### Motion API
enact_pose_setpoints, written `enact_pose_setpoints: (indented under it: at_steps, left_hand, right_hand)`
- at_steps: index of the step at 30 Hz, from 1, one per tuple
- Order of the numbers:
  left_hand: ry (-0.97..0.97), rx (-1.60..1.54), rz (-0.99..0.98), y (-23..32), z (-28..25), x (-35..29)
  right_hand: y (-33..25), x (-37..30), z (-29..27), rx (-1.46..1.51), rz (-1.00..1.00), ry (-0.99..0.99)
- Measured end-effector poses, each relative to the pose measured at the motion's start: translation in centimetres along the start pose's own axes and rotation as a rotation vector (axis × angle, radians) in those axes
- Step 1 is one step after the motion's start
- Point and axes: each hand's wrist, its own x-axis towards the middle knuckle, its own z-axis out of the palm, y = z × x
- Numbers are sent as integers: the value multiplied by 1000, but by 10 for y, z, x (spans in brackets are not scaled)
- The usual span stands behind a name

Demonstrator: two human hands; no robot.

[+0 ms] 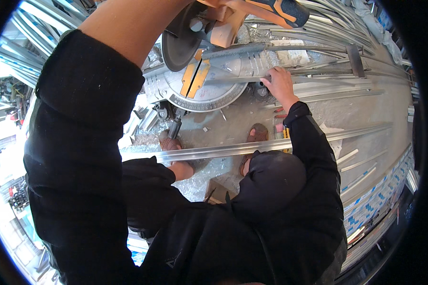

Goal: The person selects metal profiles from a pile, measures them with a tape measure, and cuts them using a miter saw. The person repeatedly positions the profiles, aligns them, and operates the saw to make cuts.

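Observation:
A mitre saw stands before me, its dark round blade [181, 45] raised beside the yellow slotted insert [190, 80] of the round grey saw table [228, 97]. My left forearm reaches up past the blade and leaves the picture at the top edge, so the left hand is hidden. Near the saw table's right side, my right hand [279, 86] grips a thin metal profile [240, 80] between thumb and fingers. That profile lies across the table, one end toward the insert. Above it shows the saw's orange and black body [276, 12].
A long silvery profile [223, 151] spans across my knees. Bundles of metal profiles [328, 35] lie at the far right, and more [33, 28] at the far left. An upright dark plate [355, 61] stands right of the saw. Beneath me is a cardboard box [218, 190].

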Motion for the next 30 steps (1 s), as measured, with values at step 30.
enact_pose_setpoints:
  at_steps: [30]
  left_hand:
    - [-319, 74, 83, 25, 26, -91]
  right_hand:
    - [-213, -10, -13, 210, -264, -242]
